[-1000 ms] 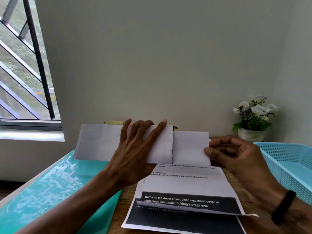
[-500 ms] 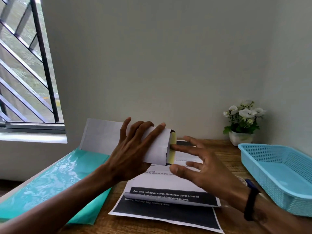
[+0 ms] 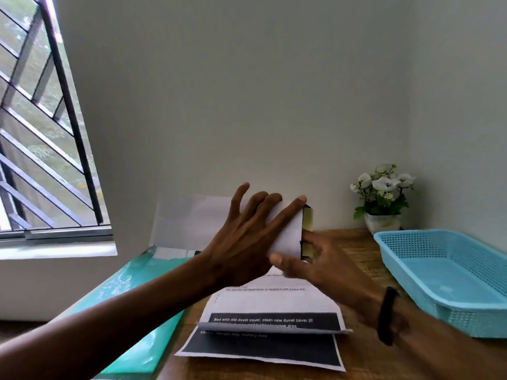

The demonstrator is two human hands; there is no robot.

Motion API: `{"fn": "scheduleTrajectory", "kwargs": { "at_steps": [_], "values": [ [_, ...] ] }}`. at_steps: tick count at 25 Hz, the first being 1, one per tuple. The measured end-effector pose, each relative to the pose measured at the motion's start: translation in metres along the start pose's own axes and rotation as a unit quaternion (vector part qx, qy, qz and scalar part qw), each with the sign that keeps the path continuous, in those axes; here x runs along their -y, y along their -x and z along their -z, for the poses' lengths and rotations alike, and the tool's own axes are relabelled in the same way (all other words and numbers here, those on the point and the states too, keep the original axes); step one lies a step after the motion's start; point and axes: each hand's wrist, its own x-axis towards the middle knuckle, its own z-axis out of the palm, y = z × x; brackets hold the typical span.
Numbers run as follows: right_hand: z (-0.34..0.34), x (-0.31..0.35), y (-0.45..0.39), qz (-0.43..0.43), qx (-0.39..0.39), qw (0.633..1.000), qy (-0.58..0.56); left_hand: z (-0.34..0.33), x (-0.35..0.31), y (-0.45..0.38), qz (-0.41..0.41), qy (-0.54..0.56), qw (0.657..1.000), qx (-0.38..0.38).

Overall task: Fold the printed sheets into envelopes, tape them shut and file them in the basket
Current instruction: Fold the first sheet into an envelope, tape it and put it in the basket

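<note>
Folding is under way: a white folded sheet (image 3: 285, 234) is held upright left of the blue basket (image 3: 450, 272), pressed flat by the left hand (image 3: 247, 242) with spread fingers, its end met by the right hand (image 3: 315, 264), fingers relaxed. Taping and filing remain; the basket appears unfilled.

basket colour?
Light blue plastic basket with perforated mesh walls; head view.

A folded white envelope (image 3: 285, 231) stands upright above flat printed sheets (image 3: 269, 319); the blue basket (image 3: 444, 278) sits right.
</note>
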Motion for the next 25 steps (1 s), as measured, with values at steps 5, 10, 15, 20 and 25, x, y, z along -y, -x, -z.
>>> {"fn": "scheduleTrajectory", "kwargs": {
  "at_steps": [5,10,15,20,25],
  "values": [
    [0.006,-0.002,-0.010,-0.044,-0.054,0.977,-0.203,0.009,0.009,-0.019,-0.029,0.065,0.997,0.024],
    [0.011,-0.004,-0.014,-0.080,-0.074,0.943,-0.315,0.028,0.026,-0.033,-0.027,0.055,0.996,0.071],
    [0.022,-0.011,-0.018,-0.080,-0.117,0.926,-0.349,0.043,0.029,-0.039,0.247,0.387,0.858,0.230],
    [0.012,-0.019,-0.016,-0.154,-0.111,0.941,-0.279,-0.005,0.010,-0.013,0.434,0.656,0.581,0.207],
    [0.010,-0.029,-0.013,-0.200,-0.082,0.956,-0.198,-0.045,-0.011,0.023,0.429,0.748,0.481,0.157]
  ]
}}
